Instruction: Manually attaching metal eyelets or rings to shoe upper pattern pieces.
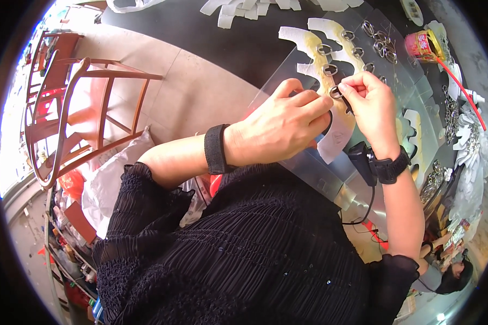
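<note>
My right hand (371,103) pinches a metal ring (335,92) between thumb and forefinger, at a scalloped white strip (336,140) smeared with yellow, glue-like stuff. Close against the same strip, my left hand (284,122) is closed with its fingers curled; what they hold, if anything, is hidden. Farther up this strip sit two more metal rings (329,70). A second white strip (339,56) beside it also carries metal rings along its yellow-smeared edge. Both strips lie on a clear plastic sheet (412,89).
Loose metal rings (384,44) lie beyond the strips. A pink and yellow tin (418,44) with a red-handled tool (463,92) stands at the far right. White pieces (249,8) are spread at the back. A wooden chair (100,103) stands left; another person (450,273) is at lower right.
</note>
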